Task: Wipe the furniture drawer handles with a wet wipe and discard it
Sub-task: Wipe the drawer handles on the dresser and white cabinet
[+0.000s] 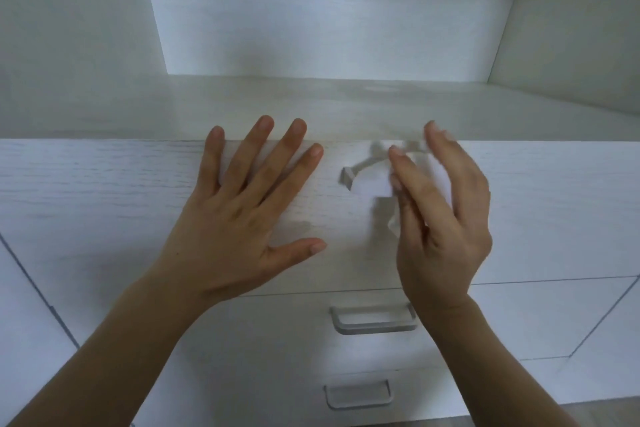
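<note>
Nearest the viewer, at the bottom of the view, a pale drawer front carries a slim grey bar handle, the bottom handle [358,393]. Just above it sits a matching middle handle [374,319], rounded at its corners, partly hidden on the right by a forearm. Neither looks touched, so they probably still need wiping.

Farther up, on the top drawer [104,201], white with a fine wood-grain texture, both hands are at work. The left hand [239,218] lies flat, fingers spread wide, holding nothing and bracing the front. The right hand [440,218] pinches a crumpled white wipe [372,184] against the top handle [351,173], whose left end alone shows. Wiping seems to be on this first handle; the wipe is not yet discarded.

Beyond the drawers, a matte pale shelf [311,104] runs back into an open white recess.
</note>
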